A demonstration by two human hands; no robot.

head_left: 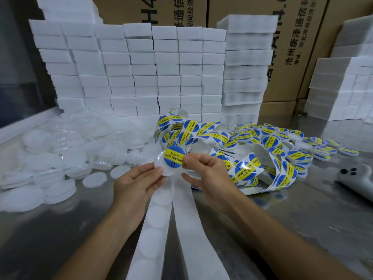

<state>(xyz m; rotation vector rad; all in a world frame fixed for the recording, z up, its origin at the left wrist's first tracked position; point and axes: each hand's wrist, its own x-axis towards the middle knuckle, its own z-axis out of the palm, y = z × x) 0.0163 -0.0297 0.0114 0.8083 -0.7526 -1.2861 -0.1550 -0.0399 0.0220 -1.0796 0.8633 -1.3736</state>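
My left hand (139,179) holds a clear round plastic lid (161,168) by its lower left edge, thumb on top. A round blue and yellow "soldering paste" sticker (173,157) lies over the lid's upper right part. My right hand (203,168) pinches the sticker's right edge between thumb and forefinger. Two strips of bare white backing paper (161,219) run from under my hands toward the near edge of the metal table (60,229). A tangled strip of unpeeled stickers (193,132) lies just behind my hands.
A heap of plain white lids (60,158) covers the left of the table. Labelled lids (302,146) are spread at the right. White foam blocks (141,67) are stacked along the back before cardboard cartons (292,37). A grey device (355,178) lies at the right edge.
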